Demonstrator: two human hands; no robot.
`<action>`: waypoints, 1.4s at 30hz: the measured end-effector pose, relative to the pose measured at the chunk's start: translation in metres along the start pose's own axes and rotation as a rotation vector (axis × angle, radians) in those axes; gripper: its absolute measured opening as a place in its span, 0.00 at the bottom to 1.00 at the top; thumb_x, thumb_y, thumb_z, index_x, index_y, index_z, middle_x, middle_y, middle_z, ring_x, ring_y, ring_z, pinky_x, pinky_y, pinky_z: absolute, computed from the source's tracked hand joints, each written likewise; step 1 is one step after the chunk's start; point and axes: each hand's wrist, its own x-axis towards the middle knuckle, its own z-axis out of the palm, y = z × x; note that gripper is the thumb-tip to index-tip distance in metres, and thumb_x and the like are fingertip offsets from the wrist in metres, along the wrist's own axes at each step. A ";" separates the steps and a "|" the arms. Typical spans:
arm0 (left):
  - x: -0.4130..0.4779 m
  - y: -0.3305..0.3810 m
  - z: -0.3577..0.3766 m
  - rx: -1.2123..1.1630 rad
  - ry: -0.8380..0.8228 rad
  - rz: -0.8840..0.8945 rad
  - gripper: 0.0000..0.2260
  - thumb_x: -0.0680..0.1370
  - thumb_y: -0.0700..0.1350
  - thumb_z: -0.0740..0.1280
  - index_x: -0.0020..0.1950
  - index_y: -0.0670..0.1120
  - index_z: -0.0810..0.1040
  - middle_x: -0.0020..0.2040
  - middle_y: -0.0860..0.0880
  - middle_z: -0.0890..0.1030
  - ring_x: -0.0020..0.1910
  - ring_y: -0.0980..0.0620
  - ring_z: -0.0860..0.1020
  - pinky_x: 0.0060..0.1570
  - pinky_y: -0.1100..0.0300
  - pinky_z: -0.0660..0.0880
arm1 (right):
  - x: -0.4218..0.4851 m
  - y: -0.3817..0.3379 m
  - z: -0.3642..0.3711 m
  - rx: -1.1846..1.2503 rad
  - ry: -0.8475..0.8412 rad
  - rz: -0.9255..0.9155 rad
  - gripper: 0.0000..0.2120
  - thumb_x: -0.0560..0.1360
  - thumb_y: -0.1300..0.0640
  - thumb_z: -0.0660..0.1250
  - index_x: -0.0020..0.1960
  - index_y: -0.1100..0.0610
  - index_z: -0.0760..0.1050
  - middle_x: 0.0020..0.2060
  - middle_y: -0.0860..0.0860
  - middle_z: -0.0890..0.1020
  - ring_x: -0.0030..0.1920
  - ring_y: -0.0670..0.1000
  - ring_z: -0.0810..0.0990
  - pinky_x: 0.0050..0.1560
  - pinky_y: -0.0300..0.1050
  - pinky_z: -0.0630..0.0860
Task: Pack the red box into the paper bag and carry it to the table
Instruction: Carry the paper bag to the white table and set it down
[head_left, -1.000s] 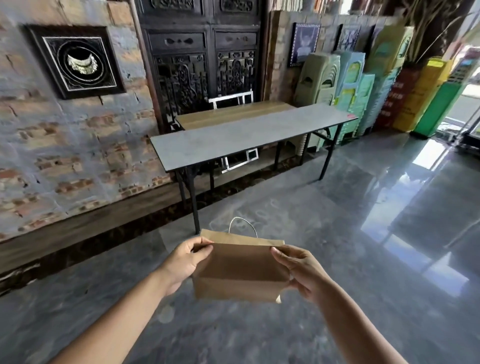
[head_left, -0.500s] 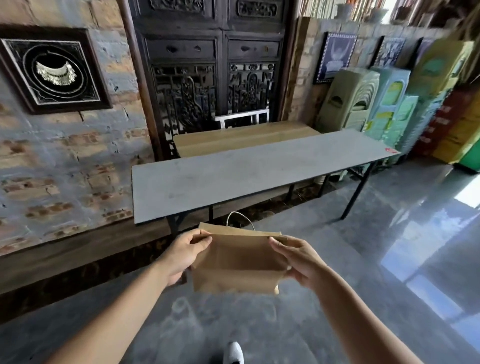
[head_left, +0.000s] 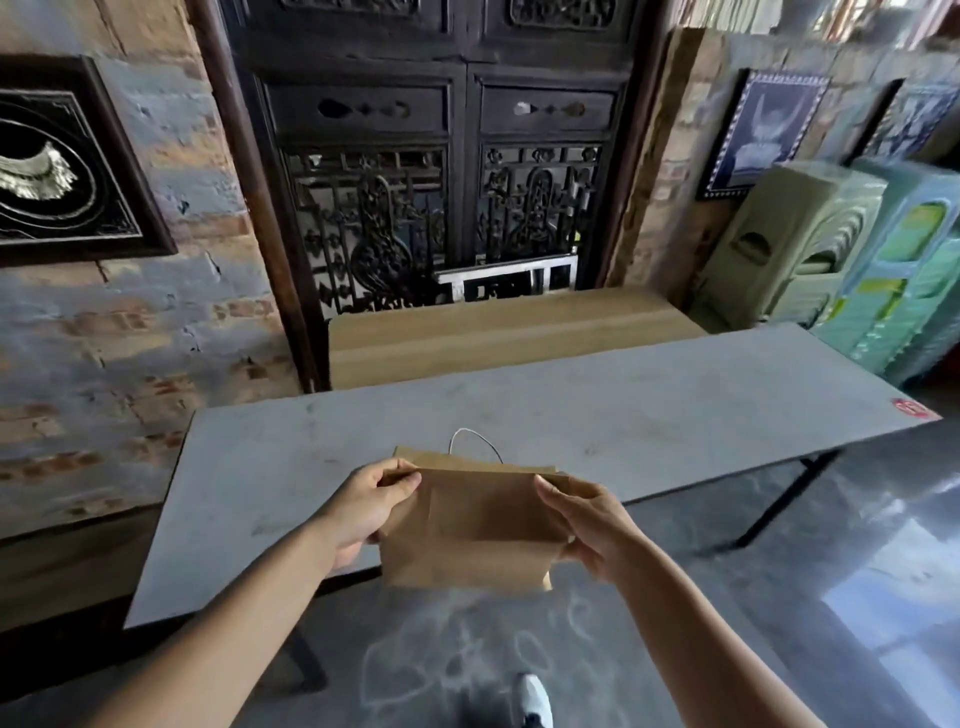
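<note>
I hold a brown paper bag (head_left: 470, 525) upright in front of me, over the near edge of a long grey table (head_left: 623, 410). My left hand (head_left: 363, 512) grips the bag's upper left edge and side. My right hand (head_left: 589, 525) grips its upper right edge and side. A thin white cord handle (head_left: 470, 439) sticks up behind the bag's top. The red box is not visible; the bag's inside is hidden from me.
A wooden tabletop (head_left: 498, 332) lies behind the grey table against a dark carved door (head_left: 447, 171). Stacked green plastic chairs (head_left: 852, 280) stand at the right. A brick wall with a framed picture (head_left: 57, 166) is on the left. My white shoe (head_left: 532, 699) is on the glossy floor.
I have walked closer to the grey table; it now fills the middle of the view and the bag reaches over its near edge. Both hands keep the same grip.
</note>
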 end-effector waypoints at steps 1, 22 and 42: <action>0.022 0.005 0.004 0.005 0.020 0.002 0.04 0.82 0.46 0.66 0.49 0.48 0.78 0.42 0.43 0.76 0.39 0.46 0.71 0.35 0.58 0.64 | 0.027 -0.009 -0.008 -0.008 -0.019 -0.007 0.06 0.74 0.50 0.72 0.50 0.49 0.85 0.41 0.51 0.87 0.39 0.49 0.85 0.41 0.63 0.82; 0.243 0.022 0.014 -0.011 0.309 -0.123 0.05 0.82 0.43 0.65 0.49 0.46 0.80 0.33 0.51 0.71 0.29 0.56 0.66 0.28 0.63 0.61 | 0.317 -0.080 -0.022 -0.230 -0.160 0.060 0.05 0.74 0.50 0.72 0.43 0.49 0.85 0.40 0.51 0.83 0.39 0.52 0.82 0.37 0.53 0.78; 0.268 -0.026 0.018 0.657 0.354 -0.044 0.13 0.74 0.40 0.75 0.59 0.46 0.85 0.69 0.44 0.75 0.67 0.46 0.75 0.65 0.62 0.68 | 0.333 -0.042 -0.021 -1.026 -0.035 -0.252 0.13 0.70 0.55 0.69 0.52 0.42 0.84 0.49 0.44 0.78 0.50 0.50 0.79 0.41 0.40 0.73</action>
